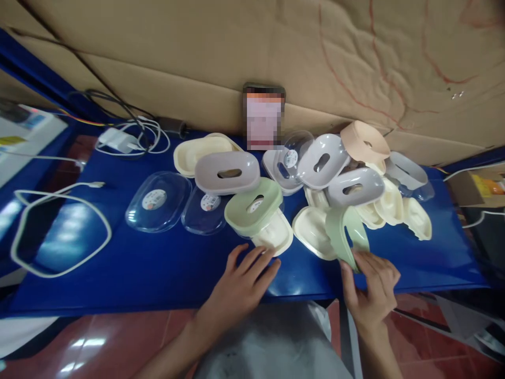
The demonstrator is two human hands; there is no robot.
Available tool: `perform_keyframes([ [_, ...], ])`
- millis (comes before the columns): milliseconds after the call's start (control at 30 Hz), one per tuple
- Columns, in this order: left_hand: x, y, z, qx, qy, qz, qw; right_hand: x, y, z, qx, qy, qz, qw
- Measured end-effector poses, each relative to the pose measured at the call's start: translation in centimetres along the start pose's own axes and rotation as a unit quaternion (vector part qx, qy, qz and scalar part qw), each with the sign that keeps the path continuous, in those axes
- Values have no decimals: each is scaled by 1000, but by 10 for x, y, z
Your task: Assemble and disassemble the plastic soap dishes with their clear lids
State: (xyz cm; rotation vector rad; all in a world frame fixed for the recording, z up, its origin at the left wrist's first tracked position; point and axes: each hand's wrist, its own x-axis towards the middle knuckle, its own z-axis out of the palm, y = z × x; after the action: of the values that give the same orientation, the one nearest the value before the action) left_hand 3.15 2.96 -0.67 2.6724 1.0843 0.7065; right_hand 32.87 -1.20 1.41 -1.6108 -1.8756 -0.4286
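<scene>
Right hand (373, 289) clamped on near end of slotted green dish (338, 234), which stood tipped on edge at near right of table (158, 279). Left hand (242, 279), fingers spread, lay at near rim of cream tray (275, 235); contact could not be told. Second green dish (240, 211) overlapped cream tray. Grey dishes (205, 176) lay farther; clear lids (173, 190), left.

No text is legible; labels (154, 200) on clear lids (175, 198) are blurred.

Blue table (138, 268): lids (153, 200), trays (311, 234), cable (14, 242)
</scene>
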Motion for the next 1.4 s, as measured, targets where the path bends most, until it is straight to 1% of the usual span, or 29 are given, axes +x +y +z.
perform_keyframes([
  [33,1,3,2,-2,-5,9,1000,-4,1,-1,0,-8,2,1000],
  [100,6,11,4,-7,5,25,1000,-9,5,-1,4,-33,1,999],
  [200,23,23,6,-5,25,38,999,-6,6,4,23,-46,7,999],
  [267,39,28,8,7,31,18,999,2,1,10,32,-67,13,997],
  [333,51,28,8,15,44,-8,999,11,-8,16,39,-121,15,992],
  [400,57,25,7,13,62,-21,998,17,-16,21,51,-165,15,985],
  [500,53,21,7,9,74,-28,997,16,-14,21,81,-182,11,980],
  [600,43,21,10,4,67,-33,997,9,3,13,112,-205,-32,972],
  [700,40,25,14,-11,36,-25,999,2,21,1,135,-227,-102,959],
  [767,43,28,16,-15,8,-13,1000,0,30,-5,138,-230,-132,954],
  [833,46,29,17,-15,-4,2,1000,0,35,-9,137,-232,-155,950],
  [967,49,33,22,-18,-9,34,999,2,40,-10,159,-241,-188,939],
  [1033,49,35,25,-19,-23,33,999,5,42,-8,170,-248,-191,935],
  [1100,50,36,26,-20,-22,22,999,10,46,-6,185,-261,-188,929],
  [1133,51,37,26,-22,-15,16,1000,14,48,-6,196,-264,-186,926],
  [1200,55,37,22,-31,5,6,1000,29,53,-4,202,-249,-189,928],
  [1267,59,36,17,-42,23,-7,999,54,55,2,171,-226,-209,936],
  [1333,63,36,11,-45,37,-18,998,88,49,16,113,-208,-241,941],
  [1400,65,37,8,-35,36,-20,999,126,36,37,74,-195,-261,943],
])
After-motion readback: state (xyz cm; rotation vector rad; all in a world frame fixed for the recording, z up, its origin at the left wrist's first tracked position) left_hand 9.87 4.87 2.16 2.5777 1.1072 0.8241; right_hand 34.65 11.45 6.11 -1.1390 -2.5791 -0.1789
